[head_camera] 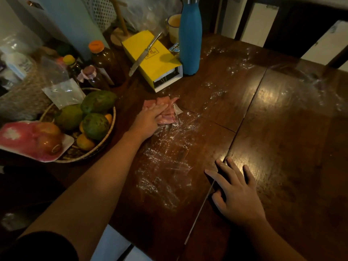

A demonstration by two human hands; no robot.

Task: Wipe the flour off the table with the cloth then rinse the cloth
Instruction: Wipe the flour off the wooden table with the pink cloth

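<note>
while flour (165, 166) streaks the dark table (282, 129) | left hand (148, 119) flat on cloth (168, 110) | right hand (235, 193) spread flat

Our left arm stretches far out, the left hand (148, 119) flat, palm down, fingers straight and together. Our right hand (237, 193) lies near on the right, palm down, fingers spread and straight.

Dim room; glossy dark wood table (293, 166).
</note>
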